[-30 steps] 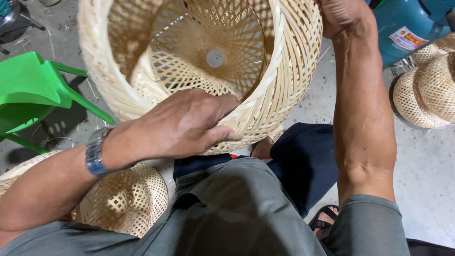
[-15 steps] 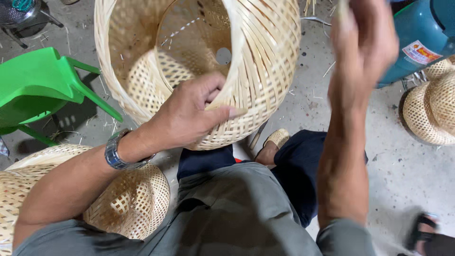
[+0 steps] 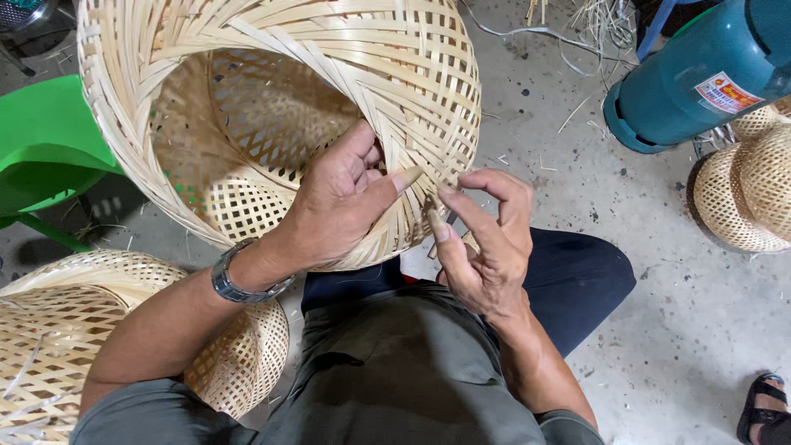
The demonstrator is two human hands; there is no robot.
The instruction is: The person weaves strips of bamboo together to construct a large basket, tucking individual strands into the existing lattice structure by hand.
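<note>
A large woven bamboo basket lies on its side over my lap, its mouth facing me. My left hand grips the basket's rim, fingers inside and thumb pressed on the outer weave. My right hand is at the rim just right of that thumb, pinching a small dark metal tool between thumb and forefinger against the weave. A metal watch sits on my left wrist.
More woven baskets lie at lower left and at the right edge. A green plastic chair stands at left. A teal cylinder lies at upper right. Bamboo scraps litter the concrete floor. Another person's sandalled foot shows at lower right.
The basket has turned and dropped closer to me. My right hand came down from the upper right to the rim beside my left thumb, now pinching the tool.
</note>
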